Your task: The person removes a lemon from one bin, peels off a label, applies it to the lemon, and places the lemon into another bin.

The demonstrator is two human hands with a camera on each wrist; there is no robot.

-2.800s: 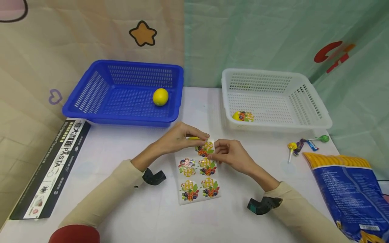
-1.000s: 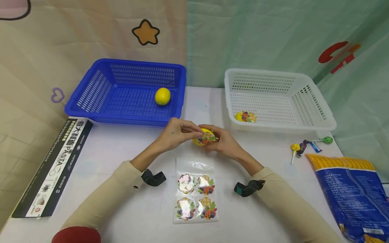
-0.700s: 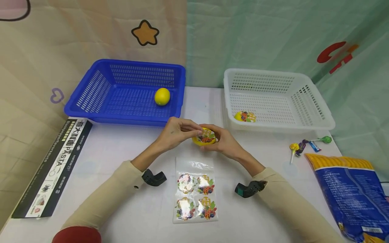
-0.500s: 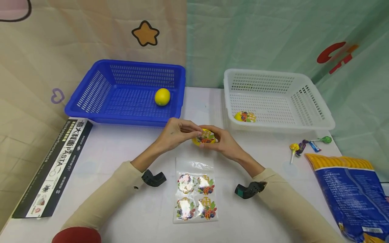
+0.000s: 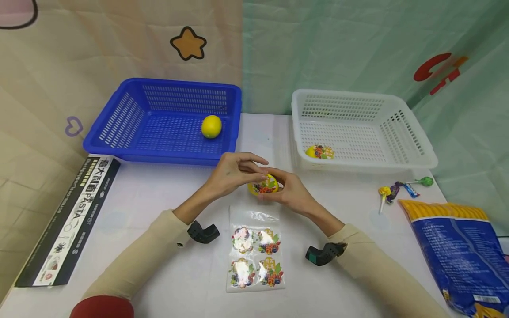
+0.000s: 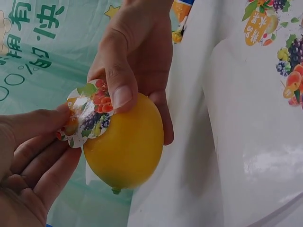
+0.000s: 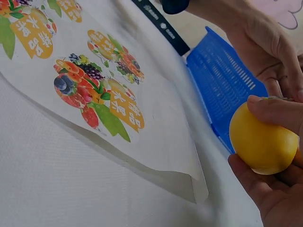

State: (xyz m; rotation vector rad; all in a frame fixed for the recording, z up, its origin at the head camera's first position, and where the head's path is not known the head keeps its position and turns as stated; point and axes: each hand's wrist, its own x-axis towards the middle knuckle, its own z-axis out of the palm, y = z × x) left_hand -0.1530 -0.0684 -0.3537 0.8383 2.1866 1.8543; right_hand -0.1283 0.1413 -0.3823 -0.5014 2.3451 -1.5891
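In the head view my right hand (image 5: 292, 192) holds a yellow lemon (image 6: 130, 151) above the table, fingers behind it and thumb in front. A glossy fruit-print sticker (image 6: 92, 113) lies partly on the lemon, its outer edge standing off the skin. The right thumb presses the sticker's inner side in the left wrist view. My left hand (image 5: 230, 176) pinches the free edge with thumb and fingers. Below the hands lies a white sticker sheet (image 5: 254, 216) with several fruit stickers on its lower part; the right wrist view shows one of its edges curling up.
A blue basket (image 5: 159, 157) at back left contains another lemon (image 5: 211, 126). The white basket (image 5: 363, 167) at back right holds a lemon (image 5: 311, 151) bearing a sticker. Candies (image 5: 393, 192) and a blue pasta bag (image 5: 457, 251) lie right; a long pasta box (image 5: 67, 221) lies left.
A sticker has left the sheet and now sits against the lemon. The sheet has slid toward me. Lately the lemon and right hand have shifted slightly left and down.
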